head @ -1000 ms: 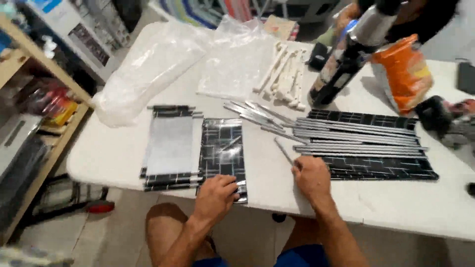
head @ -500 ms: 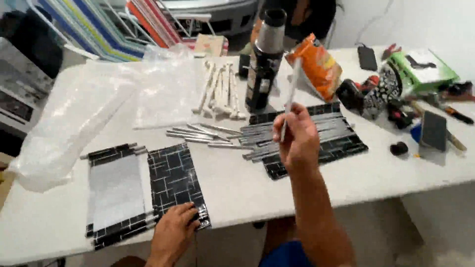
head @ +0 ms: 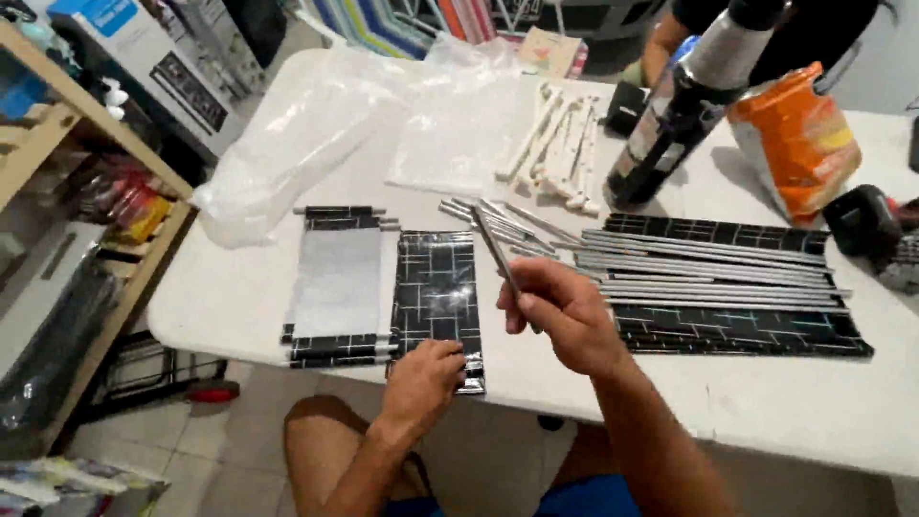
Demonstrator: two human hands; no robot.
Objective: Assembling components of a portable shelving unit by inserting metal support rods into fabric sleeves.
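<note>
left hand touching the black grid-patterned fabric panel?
Touching. Head view: the left hand has its fingertips pressed on the near edge of the black grid-patterned fabric panel, with no gap visible.

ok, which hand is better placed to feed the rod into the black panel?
Probably the right hand: it already grips the metal rod just above the black grid panel. The left hand is pressing down that panel's near edge, so it is occupied.

White table (head: 287,316) under metal rods (head: 708,273)
</note>
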